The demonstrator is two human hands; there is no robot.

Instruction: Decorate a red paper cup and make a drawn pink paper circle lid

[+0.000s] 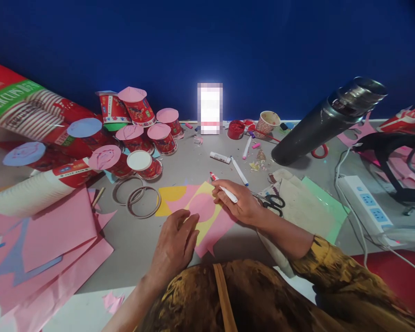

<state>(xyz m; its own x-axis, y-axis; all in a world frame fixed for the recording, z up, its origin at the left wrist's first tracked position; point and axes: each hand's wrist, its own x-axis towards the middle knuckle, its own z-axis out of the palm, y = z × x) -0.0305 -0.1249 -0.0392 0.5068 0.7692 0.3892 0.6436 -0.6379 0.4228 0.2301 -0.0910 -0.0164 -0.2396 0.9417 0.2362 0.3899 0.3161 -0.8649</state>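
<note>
My right hand [240, 203] grips a white marker with a red cap [223, 187], its tip pointing left over the paper. A pink paper sheet [214, 226] lies on the grey table [134, 240] with a yellow cut piece [207, 216] and a pink rounded shape [204, 205] on it. My left hand [176, 242] rests with fingers curled together on the lower left edge of the yellow piece. Black scissors [273, 203] lie just right of my right hand.
Red paper cups with pink and blue paper lids [138, 133] cluster at the back left, beside a cup sleeve pack [27, 110]. Pink sheets [55, 249] lie at the left. Rings [141, 200], markers [240, 171], a dark flask [328, 122] and a power strip [366, 203] surround the paper.
</note>
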